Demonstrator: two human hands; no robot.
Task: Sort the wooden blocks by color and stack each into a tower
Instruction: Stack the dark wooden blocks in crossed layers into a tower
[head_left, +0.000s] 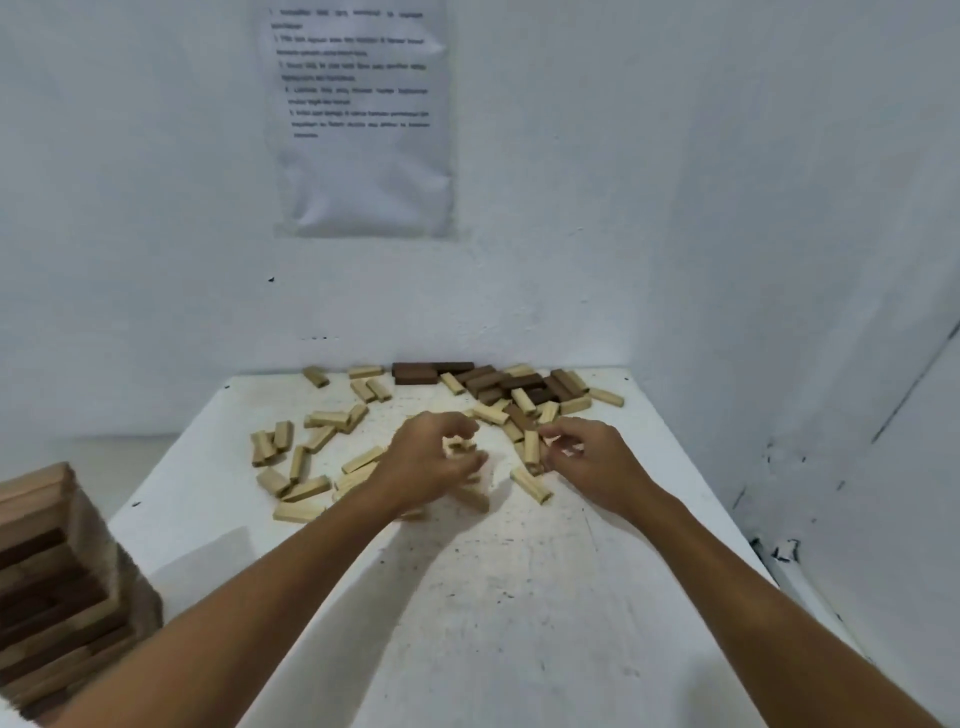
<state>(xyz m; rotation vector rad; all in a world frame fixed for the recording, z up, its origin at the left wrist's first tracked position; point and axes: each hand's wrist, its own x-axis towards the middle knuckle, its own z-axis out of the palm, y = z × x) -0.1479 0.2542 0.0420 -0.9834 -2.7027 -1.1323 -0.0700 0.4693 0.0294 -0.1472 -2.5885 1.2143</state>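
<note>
Several light wooden blocks (306, 486) lie scattered over the middle and left of the white table (498, 597). Dark brown blocks (511, 384) are piled at the far right, and two dark blocks (415, 373) lie flat by the wall. My left hand (426, 465) is curled around a few light blocks (460, 447) at the table's middle. More blurred light blocks sit just under that hand. My right hand (592, 460) hovers close beside it with bent fingers over a light block (531, 447); whether it grips anything is unclear.
A mixed tower of light and dark blocks (57, 587) stands at the near left edge, off the table. White walls close the back and right. A printed sheet (363, 114) hangs on the back wall. The table's near part is bare, speckled surface.
</note>
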